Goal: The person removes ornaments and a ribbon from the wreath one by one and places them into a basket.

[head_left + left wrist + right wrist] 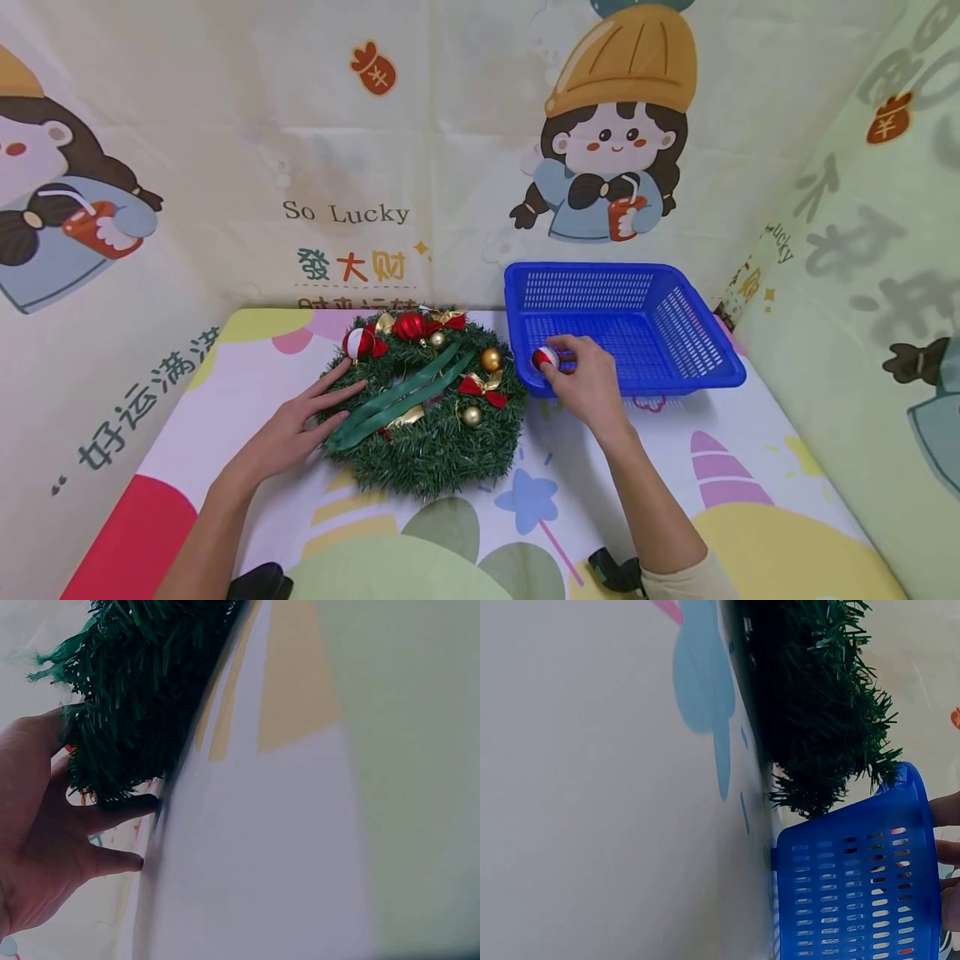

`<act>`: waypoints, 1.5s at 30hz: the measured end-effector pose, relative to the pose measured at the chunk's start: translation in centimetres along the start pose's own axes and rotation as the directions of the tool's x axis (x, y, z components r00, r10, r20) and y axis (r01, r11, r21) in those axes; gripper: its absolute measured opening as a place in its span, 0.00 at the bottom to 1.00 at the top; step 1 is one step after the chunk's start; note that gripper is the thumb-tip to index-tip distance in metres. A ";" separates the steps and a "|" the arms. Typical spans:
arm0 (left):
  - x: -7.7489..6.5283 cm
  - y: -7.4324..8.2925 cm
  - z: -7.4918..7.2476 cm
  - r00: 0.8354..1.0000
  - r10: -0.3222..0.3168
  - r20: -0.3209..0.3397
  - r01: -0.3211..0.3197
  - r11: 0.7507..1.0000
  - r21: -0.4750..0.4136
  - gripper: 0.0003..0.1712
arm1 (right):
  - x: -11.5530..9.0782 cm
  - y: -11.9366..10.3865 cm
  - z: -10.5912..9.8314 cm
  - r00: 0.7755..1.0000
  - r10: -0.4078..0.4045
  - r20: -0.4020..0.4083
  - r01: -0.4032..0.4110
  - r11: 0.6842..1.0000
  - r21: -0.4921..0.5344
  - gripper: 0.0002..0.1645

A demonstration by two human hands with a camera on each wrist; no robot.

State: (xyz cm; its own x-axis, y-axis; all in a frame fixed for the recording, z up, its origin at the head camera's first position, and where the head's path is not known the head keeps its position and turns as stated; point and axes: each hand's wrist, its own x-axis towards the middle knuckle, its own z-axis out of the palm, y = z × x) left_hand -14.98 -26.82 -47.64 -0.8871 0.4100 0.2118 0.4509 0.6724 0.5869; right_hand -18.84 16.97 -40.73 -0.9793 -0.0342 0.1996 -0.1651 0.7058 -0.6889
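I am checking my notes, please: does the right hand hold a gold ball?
No, the right hand pinches a red-and-white ball, while a gold ball sits on the wreath.

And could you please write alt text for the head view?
A right hand holds a red-and-white ball at the near left corner of a blue basket. The left hand touches the left side of a green wreath with baubles, bows and a ribbon, on a patterned table.

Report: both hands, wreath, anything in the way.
Left hand, fingers spread on left edge of Christmas wreath. Right hand pinching red-and-white bauble at near-left corner of blue plastic basket. Wreath close beside basket: possible snag.
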 end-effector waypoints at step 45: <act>0.4 -0.1 -0.3 1.000 -0.012 0.029 0.013 0.999 -0.033 0.29 | 0.1 0.0 0.3 0.999 -0.047 -0.025 0.048 0.998 0.044 0.18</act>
State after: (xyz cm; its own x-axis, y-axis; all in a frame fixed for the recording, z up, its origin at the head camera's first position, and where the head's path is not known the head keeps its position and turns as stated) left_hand -15.39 -26.92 -47.35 -0.8892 0.4195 0.1824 0.4362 0.6571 0.6148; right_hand -18.96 16.74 -40.89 -0.9673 -0.0497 0.2489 -0.2168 0.6718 -0.7083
